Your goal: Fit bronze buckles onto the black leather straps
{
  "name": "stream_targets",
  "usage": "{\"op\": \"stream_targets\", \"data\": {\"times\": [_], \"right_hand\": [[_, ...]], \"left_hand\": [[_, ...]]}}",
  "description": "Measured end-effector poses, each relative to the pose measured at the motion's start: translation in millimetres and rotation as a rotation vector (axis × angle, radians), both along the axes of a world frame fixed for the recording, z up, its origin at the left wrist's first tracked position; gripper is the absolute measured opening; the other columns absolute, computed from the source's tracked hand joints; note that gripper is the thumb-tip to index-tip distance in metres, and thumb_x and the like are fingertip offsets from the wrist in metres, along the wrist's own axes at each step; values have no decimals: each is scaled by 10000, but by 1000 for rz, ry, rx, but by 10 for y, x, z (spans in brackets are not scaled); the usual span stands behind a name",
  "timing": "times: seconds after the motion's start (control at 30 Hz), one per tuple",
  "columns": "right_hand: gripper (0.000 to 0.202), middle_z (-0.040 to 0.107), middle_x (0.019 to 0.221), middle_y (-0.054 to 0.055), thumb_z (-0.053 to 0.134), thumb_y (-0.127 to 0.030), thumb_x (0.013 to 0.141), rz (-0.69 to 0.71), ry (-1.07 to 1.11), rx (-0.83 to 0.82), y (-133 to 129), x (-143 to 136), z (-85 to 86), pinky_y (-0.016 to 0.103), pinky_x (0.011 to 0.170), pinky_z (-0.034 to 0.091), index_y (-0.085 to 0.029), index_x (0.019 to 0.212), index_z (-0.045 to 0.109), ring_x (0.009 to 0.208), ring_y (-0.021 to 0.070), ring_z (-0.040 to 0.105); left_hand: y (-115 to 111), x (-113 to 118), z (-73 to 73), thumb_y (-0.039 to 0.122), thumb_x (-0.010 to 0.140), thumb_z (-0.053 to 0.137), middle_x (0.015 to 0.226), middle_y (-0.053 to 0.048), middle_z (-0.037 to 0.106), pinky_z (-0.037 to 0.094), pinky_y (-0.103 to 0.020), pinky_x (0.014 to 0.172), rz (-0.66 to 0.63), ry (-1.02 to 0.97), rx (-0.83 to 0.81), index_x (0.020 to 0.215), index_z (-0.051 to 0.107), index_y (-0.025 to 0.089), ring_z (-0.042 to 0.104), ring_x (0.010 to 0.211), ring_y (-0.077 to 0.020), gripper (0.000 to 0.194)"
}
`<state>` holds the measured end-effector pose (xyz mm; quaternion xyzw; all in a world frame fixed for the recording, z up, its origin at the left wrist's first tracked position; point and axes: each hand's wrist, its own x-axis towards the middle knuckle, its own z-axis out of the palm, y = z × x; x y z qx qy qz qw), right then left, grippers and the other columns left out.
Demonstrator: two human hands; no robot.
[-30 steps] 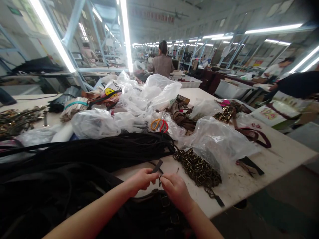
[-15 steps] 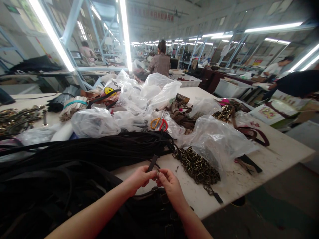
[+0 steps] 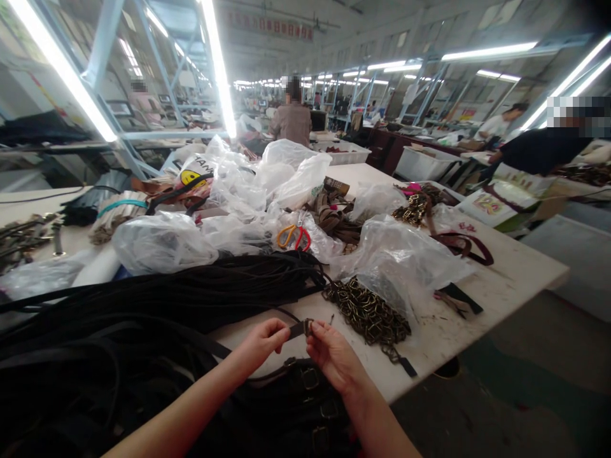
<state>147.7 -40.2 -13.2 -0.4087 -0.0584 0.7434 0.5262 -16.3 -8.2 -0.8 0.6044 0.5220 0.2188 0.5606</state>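
My left hand [image 3: 267,340] pinches one end of a short black strap [image 3: 296,330]. At the strap's other end is a small brass-coloured buckle [image 3: 308,326], closed between the fingers of my right hand [image 3: 329,353]. Below my hands lie dark straps with several metal buckles [image 3: 310,380], close to my body. A long bundle of black straps [image 3: 229,280] stretches across the table to the left. Just beyond my right hand rests a heap of brass-coloured buckles [image 3: 367,312], partly under a clear plastic bag [image 3: 405,261].
Scissors with orange and red handles [image 3: 294,237] lie among plastic bags [image 3: 165,242] at the table's middle. The table [image 3: 520,273] ends at a right edge. White bins [image 3: 422,164] stand beyond, and a person in dark clothing [image 3: 539,149] is at the right.
My hands have drawn slightly apart, and the strap has turned from upright to nearly level between them, with the buckle now showing. The view has shifted a little to the right.
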Motion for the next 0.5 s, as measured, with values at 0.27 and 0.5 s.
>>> {"op": "stream_targets", "data": {"times": [0.27,0.5], "right_hand": [[178,576,653,-36,696,-192,648,148,192,33,-46,38,-104,116,456,410,-143,761,569,513,27,511],[181,536,587,-40,705,-208,634,156,200,9,-45,-17,-62,131,440,396,-139,723,564,476,33,477]], "left_hand": [[-2,-81,117,542,691,515,502,72,405,168,-203,432,-50,-127,-238,730,484,154,262,433,-52,392],[-19,-72,130,530,697,532,506,66,418,181,-201,446,-97,-177,-230,710,486,149,287,457,-52,384]]}}
